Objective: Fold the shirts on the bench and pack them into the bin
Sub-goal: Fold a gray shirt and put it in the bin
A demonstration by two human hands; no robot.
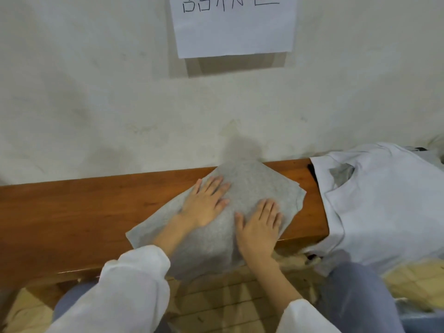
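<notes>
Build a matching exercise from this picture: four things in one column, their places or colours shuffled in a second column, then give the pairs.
Column one:
1. grey shirt
2. white shirt
3. sheet of paper
4. bench

Column two:
A. stuck on the wall
B. reddish-brown wood
C. draped over the bench's right end
D. flat under the left hand and right hand

Pairs: 1-D, 2-C, 3-A, 4-B
</notes>
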